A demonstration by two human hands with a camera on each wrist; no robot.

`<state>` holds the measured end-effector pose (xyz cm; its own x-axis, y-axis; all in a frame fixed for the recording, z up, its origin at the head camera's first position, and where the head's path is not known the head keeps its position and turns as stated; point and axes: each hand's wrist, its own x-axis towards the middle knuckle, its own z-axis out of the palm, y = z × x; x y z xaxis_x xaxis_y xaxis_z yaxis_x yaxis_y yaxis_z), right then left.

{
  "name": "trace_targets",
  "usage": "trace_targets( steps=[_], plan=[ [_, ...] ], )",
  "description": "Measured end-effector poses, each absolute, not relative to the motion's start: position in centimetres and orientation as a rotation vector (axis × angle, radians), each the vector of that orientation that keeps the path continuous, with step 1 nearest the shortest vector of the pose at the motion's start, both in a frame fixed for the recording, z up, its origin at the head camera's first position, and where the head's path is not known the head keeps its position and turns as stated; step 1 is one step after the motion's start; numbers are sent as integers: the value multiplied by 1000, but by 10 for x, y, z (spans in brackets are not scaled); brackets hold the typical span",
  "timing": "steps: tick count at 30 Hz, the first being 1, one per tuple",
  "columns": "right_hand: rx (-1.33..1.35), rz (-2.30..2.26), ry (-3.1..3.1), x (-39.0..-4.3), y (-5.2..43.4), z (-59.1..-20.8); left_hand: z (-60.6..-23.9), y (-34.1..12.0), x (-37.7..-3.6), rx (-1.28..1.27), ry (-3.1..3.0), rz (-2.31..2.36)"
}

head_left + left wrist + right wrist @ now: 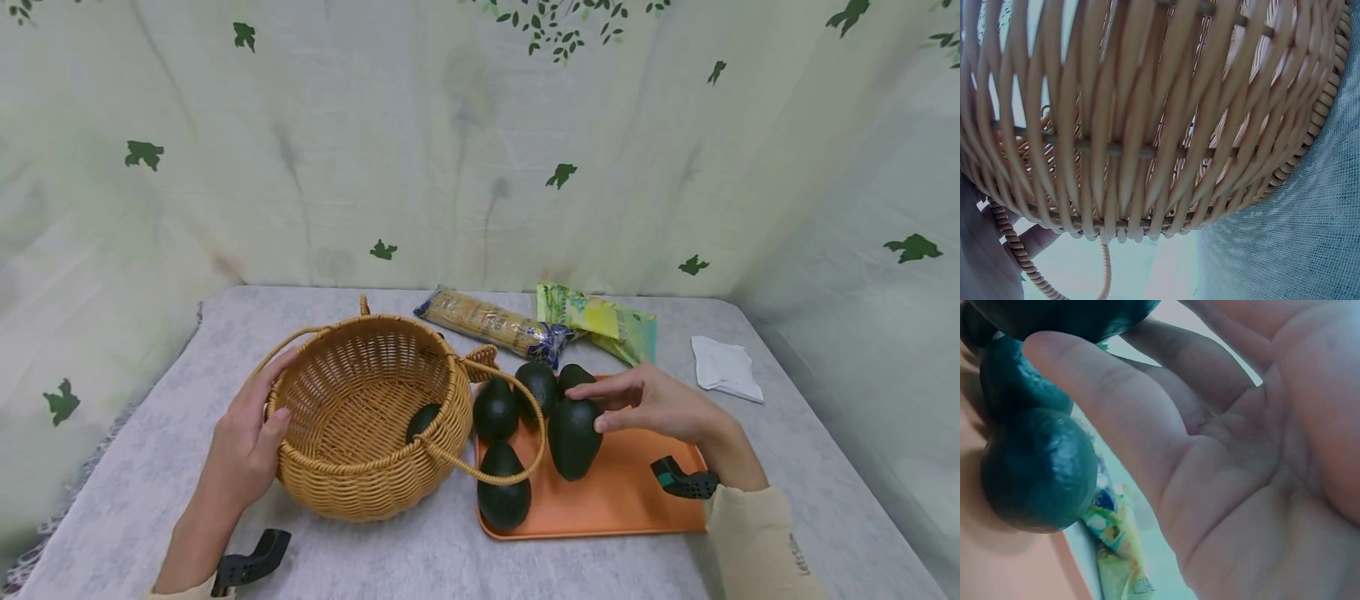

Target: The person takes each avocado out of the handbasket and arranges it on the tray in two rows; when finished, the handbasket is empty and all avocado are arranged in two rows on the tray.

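My left hand (247,442) grips the left rim of a round wicker basket (367,492), thumb over the rim; its weave (1135,112) fills the left wrist view. One dark green avocado (422,422) lies inside, partly hidden by the basket wall. With thumb and fingers, my right hand (648,404) holds another avocado (574,442) by its upper end, over an orange tray (630,492). In the right wrist view this held avocado (1079,317) shows at the top, against the fingertips. Several more avocados (504,492) sit on the tray's left half.
Behind the tray lie a long pack of dried noodles (487,321) and green-yellow packets (600,321). A white folded tissue (726,367) is at the right. The basket's loop handle (542,433) hangs over the tray's left side, and a curtain (480,167) closes off the back.
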<state>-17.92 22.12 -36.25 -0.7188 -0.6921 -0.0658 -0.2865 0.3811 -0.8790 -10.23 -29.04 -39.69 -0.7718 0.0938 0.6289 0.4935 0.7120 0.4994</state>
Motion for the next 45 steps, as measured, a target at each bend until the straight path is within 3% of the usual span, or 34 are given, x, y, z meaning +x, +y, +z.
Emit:
trace_targets(
  steps=[14, 45],
  plan=[
    [-729, -1212, 2232, -179, 210, -379, -397, -291, -102, -449, -2336, -900],
    [-745, -1133, 2119, -179, 190, -386, -397, -290, -102, -421, -2357, -902]
  ],
)
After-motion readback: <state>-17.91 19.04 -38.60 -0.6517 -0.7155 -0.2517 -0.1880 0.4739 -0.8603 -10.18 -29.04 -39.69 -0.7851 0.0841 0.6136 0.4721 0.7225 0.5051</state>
